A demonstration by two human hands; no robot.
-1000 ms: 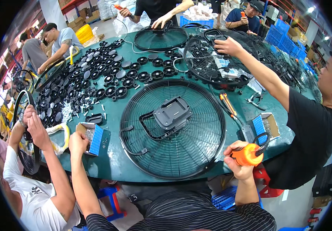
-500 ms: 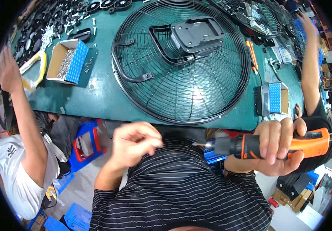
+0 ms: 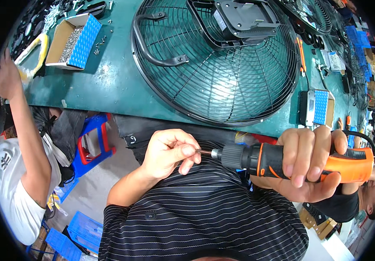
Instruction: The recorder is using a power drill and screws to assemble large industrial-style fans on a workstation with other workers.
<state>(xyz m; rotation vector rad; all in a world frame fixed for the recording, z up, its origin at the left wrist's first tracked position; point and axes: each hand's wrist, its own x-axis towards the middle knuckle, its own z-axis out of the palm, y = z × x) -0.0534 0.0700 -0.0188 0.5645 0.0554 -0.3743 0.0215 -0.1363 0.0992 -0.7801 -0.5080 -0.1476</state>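
My right hand [image 3: 311, 161] is wrapped round an orange and black electric screwdriver [image 3: 265, 162], held level in front of my striped shirt. Its thin bit points left, towards my left hand [image 3: 170, 154]. The left thumb and fingers are pinched together at the bit's tip; whatever small piece they hold is too hidden to name. Beyond both hands, on the green table, lies a round black wire fan grille [image 3: 235, 82]. A black motor housing [image 3: 246, 21] sits at its centre, and a curved black tube handle [image 3: 146, 48] is at its left side.
An open blue box of small screws [image 3: 83, 41] stands at the left, with several loose screws beside it. Another blue box [image 3: 321, 108] is at the right. A co-worker's arm [image 3: 26, 122] reaches in from the left, by a blue and red stool [image 3: 92, 139].
My hands have come together: the screwdriver moved left and its bit now meets my left fingertips. The view has shifted, so the grille sits higher. The co-worker at right has lowered the raised arm.
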